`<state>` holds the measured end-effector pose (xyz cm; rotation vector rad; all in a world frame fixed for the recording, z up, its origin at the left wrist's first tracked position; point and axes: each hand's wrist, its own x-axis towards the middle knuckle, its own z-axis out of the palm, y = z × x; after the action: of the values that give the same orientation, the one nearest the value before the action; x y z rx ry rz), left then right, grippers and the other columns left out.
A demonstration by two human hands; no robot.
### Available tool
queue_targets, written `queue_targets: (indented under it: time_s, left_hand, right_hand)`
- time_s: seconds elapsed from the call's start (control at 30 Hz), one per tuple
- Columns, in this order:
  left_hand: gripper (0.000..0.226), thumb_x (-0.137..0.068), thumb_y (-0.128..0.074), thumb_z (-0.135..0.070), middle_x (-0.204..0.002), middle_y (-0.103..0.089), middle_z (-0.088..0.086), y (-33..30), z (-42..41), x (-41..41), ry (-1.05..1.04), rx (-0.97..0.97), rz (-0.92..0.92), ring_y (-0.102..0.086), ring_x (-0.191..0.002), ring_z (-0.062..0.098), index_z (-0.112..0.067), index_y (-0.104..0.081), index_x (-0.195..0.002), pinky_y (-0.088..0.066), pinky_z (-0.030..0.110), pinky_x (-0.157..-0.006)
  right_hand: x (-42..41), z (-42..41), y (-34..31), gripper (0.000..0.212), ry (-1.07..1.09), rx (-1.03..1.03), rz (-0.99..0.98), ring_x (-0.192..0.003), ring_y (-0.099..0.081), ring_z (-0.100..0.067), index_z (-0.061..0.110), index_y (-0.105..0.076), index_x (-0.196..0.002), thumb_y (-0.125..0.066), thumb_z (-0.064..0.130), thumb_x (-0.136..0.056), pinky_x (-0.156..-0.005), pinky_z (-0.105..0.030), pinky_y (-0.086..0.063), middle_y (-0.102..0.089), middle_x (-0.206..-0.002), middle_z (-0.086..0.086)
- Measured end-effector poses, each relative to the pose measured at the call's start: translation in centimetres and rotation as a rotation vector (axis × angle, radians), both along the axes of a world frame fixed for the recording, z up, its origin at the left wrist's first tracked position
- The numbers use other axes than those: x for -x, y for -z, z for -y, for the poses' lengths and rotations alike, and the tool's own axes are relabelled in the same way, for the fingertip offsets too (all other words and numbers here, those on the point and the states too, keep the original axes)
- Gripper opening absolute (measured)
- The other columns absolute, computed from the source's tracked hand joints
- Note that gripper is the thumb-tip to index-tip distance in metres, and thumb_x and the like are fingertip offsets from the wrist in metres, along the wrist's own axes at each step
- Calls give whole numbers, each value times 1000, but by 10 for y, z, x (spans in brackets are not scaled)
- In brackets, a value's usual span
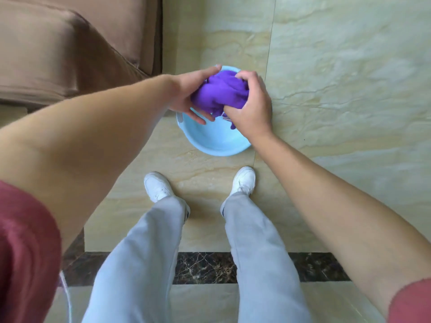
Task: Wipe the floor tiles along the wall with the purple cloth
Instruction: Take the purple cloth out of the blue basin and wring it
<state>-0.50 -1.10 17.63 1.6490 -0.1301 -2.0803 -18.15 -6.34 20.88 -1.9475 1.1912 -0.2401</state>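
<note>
Head view, looking straight down: both hands hold the purple cloth (pixel 220 93), bunched into a wad, above a light blue plastic basin (pixel 214 141) that stands on the floor. The left hand (pixel 189 94) cups the cloth from the left side, fingers partly extended and spread along its lower edge, thumb along its upper edge. The right hand (pixel 253 106) is closed around the right end of the cloth, fingers curled over the top; a small tail of fabric hangs below this hand. The cloth is raised clear of the basin interior and does not touch the floor tiles (pixel 338 78), which are beige with marble veining. A dark marble border strip (pixel 205 268) crosses the floor behind the person's feet. White sneakers (pixel 157 186) stand just short of the basin, one to each side. A brown upholstered sofa (pixel 70 47) occupies the upper left, near the basin.
</note>
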Motion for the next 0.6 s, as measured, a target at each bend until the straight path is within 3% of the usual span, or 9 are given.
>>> queue_targets:
  time_s: [0.13, 0.2, 0.33, 0.47, 0.53, 0.6]
  left_hand:
    - [44, -81, -66, -67, -112, -77, 10, -138, -22, -8, -98, 163, 58, -73, -104, 29, -28, -80, -94, -60, 43, -84]
    - [49, -81, -66, -69, -111, -76, 9, -192, -30, -11, -134, 226, 74, -73, -101, 26, -25, -79, -100, -60, 39, -79]
    - [68, -69, -79, -67, -111, -77, 11, -314, -53, -17, -105, 348, 187, -73, -98, 24, -15, -73, -111, -60, 35, -80]
    - [31, -79, -82, -40, -96, -78, 6, -417, -74, -19, -156, 421, 437, -73, -90, 21, -15, -75, -97, -57, 36, -82]
    - [30, -83, -79, -37, -98, -78, 10, -465, -89, -17, -204, 441, 541, -72, -90, 23, -12, -76, -99, -59, 39, -83]
    - [38, -86, -77, -39, -107, -75, 17, -511, -108, -16, -234, 459, 619, -70, -96, 30, -8, -74, -108, -56, 48, -92]
  right_hand:
    - [-5, -18, -130, 61, -74, 121, 104, -108, -62, -26, 13, -62, -124, -76, 13, -65, -87, -35, -52, -62, -118, -4]
    - [-8, -25, -178, 67, -112, 151, 117, -118, -60, -29, 7, -59, -133, -77, 9, -68, -96, -30, -48, -61, -126, -11]
    - [-8, -38, -280, 77, -227, 216, 161, -131, -53, -31, 5, -51, -143, -75, 5, -70, -105, -34, -46, -52, -143, -15]
    - [-8, -48, -370, 97, -383, 78, 189, -143, -42, -21, 17, -37, -155, -86, 21, -71, -113, -32, -40, -39, -156, -8]
    - [-11, -52, -416, 108, -444, -60, 203, -143, -38, -12, 27, -31, -157, -90, 34, -67, -113, -26, -37, -36, -158, 0]
    - [-19, -57, -461, 99, -461, -187, 276, -139, -44, -9, 31, -35, -154, -85, 47, -71, -113, -26, -40, -43, -154, 2]
